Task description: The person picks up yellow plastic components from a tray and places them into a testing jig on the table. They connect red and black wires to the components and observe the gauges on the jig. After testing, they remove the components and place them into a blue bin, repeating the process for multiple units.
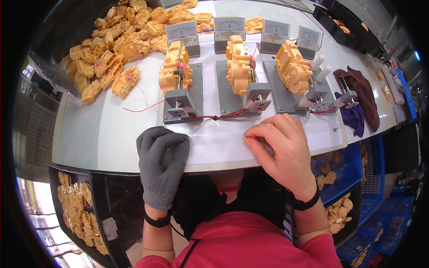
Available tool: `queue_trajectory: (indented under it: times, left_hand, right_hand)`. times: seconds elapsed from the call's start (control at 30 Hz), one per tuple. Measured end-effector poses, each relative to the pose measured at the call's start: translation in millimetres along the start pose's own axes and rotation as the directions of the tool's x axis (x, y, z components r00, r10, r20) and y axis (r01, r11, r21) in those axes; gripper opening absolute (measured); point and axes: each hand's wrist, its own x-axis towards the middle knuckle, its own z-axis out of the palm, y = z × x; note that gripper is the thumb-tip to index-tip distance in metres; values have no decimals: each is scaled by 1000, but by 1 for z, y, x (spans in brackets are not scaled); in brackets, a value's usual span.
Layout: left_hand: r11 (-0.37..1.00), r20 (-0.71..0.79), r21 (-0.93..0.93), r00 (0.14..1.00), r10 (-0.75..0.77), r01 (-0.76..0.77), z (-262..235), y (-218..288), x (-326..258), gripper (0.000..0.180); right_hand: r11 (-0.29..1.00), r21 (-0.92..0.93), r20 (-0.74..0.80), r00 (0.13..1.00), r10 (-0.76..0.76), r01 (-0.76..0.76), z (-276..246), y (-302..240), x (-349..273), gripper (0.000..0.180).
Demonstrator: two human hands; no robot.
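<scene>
My left hand (163,157), in a grey knit glove, rests at the table's front edge with its fingers curled in and nothing visible in them. Bare, my right hand (284,154) lies at the same edge, thumb and forefinger tips drawn together; no object shows between them. Beyond the hands stand three grey test fixtures, the left one (195,96), middle one (222,80) and right one (273,82). Each bears a yellow plastic gearbox: left (169,78), middle (240,73), right (292,71). Red and black wires (232,114) run along the fixtures' near ends. Neither hand touches them.
Several analog meters (182,31) stand behind the fixtures. Yellow gearboxes (111,58) are heaped at the back left. Dark cloths (364,94) lie at the right. Below the table are a black bin (102,205) and blue crates (373,165) with yellow parts.
</scene>
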Motion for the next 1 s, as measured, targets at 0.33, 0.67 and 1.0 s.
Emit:
queue_trajectory:
  times: [0.33, 0.67, 1.0]
  left_hand:
    - [1000, 7, -5, 1000, -4, 4, -1, 2, 0, 13]
    - [1000, 18, -13, 1000, -2, 2, -2, 0, 0, 14]
    - [1000, 31, -19, 999, 20, -20, -4, -2, -1, 14]
  right_hand:
    - [1000, 23, 12, 1000, 3, -4, 0, 0, 0, 11]
    - [1000, 7, 13, 1000, -6, 6, 0, 0, 0, 9]
    - [998, 21, 12, 998, -64, 64, 0, 2, 0, 11]
